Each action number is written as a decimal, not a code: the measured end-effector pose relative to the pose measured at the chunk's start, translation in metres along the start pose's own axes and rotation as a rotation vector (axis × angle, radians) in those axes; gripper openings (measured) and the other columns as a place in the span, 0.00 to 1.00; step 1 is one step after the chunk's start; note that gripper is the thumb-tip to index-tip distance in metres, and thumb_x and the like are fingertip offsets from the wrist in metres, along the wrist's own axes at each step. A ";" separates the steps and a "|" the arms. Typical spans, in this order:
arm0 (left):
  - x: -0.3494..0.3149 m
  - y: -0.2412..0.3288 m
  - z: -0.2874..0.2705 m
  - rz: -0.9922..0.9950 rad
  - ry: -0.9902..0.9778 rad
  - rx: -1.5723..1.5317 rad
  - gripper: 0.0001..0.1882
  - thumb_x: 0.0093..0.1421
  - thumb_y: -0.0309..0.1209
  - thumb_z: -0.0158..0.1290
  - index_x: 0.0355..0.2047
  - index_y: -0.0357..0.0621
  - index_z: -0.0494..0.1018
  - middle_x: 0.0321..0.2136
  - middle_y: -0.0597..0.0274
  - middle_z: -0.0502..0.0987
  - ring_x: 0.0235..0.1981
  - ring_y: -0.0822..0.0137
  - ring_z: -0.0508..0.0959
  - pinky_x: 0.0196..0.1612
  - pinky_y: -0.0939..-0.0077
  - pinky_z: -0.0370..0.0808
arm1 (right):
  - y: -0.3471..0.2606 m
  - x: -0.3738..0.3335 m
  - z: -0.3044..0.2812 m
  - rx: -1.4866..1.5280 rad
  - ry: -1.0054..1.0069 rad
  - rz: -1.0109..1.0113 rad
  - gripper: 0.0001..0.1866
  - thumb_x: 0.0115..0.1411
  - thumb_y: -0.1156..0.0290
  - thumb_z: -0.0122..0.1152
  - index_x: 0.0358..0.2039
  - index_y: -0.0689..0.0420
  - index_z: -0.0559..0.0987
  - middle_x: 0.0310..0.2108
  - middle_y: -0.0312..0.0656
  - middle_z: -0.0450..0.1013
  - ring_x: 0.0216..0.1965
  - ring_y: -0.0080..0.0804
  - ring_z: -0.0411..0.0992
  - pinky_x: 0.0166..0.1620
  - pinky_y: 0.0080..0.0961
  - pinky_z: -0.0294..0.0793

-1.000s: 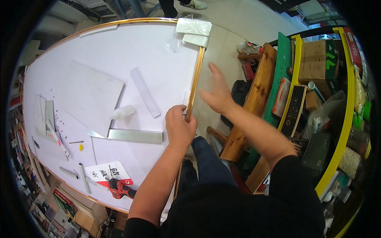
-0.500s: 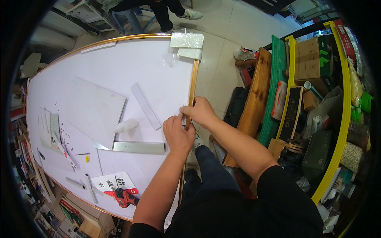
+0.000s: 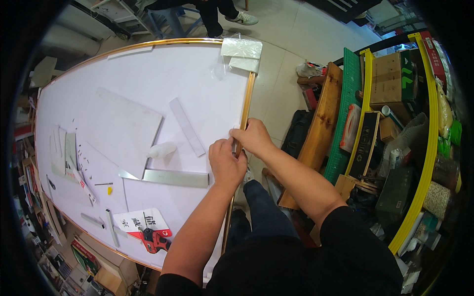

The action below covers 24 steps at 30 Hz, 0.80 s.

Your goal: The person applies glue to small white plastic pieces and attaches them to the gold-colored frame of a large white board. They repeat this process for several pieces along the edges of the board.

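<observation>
A large white panel [image 3: 207, 98] with gold edge trim [image 3: 248, 96] lies before me. Both hands are at its right edge. My left hand [image 3: 227, 163] curls over the trim, its fingers closed around the strip. Just beyond it, my right hand [image 3: 253, 137] pinches the same trim, thumb on the panel side. A small white bit [image 3: 236, 129] shows by the right thumb; its kind is unclear. The fingers hide the stretch of trim between them. Nearest on the panel are a wide silver metal bar [image 3: 177, 178], a translucent squeeze bottle [image 3: 162, 150] and a pale flat strip [image 3: 187, 127].
A grey-white sheet [image 3: 126, 126] lies left of the bottle. Near the panel's front are a red power tool [image 3: 155, 241] and a printed card [image 3: 140, 222]. Plastic wrap [image 3: 242, 52] covers the far right corner. Stocked shelves with yellow uprights [image 3: 423, 163] stand right. A person sits beyond the panel.
The whole view has shifted slightly, with the panel and its items now a little to the right. Both hands keep their hold on the gold trim at nearly the same spot.
</observation>
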<state>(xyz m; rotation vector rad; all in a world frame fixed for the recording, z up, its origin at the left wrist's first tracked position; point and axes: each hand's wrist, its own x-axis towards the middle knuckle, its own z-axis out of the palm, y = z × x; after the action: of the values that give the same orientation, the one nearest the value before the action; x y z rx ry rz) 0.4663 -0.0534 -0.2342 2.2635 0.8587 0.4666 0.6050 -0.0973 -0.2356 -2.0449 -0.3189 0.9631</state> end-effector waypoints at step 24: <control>-0.157 -0.002 -0.152 -0.132 -0.136 -0.070 0.23 0.53 0.25 0.69 0.50 0.40 0.79 0.35 0.54 0.77 0.40 0.52 0.77 0.48 0.60 0.73 | 0.020 -0.002 -0.008 0.435 -0.226 0.216 0.29 0.63 0.50 0.71 0.40 0.69 0.81 0.34 0.45 0.79 0.31 0.32 0.79 0.37 0.29 0.83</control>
<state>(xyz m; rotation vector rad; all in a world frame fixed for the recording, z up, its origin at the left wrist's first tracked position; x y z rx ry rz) 0.2719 -0.0909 -0.1408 2.1320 0.9005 0.2748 0.6068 -0.1155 -0.2470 -1.5971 0.0013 1.2764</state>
